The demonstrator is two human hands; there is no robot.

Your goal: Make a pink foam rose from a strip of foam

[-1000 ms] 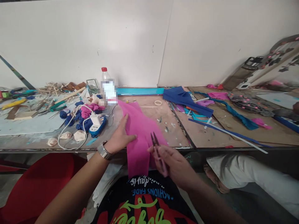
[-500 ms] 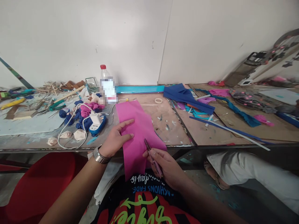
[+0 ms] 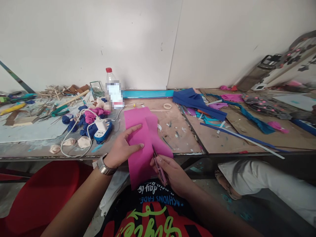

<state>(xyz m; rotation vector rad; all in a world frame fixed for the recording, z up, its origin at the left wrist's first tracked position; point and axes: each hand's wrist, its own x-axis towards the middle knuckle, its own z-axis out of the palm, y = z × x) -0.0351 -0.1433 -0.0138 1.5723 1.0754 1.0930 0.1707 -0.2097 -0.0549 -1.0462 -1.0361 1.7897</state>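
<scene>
2 hands [image 3: 120,149] [image 3: 172,171], 1 pr pink scissors [image 3: 160,171], 1 pwr strip [image 3: 102,133], 1 tape ring [image 3: 167,109], 3 frt cream rosettes [image 3: 84,142]

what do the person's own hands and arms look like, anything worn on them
The left hand has a silver-coloured metal watch or bracelet with a linked band at its wrist. The right hand shows no glove or wristwear. Both forearms are bare, with no sleeves in view.
</scene>
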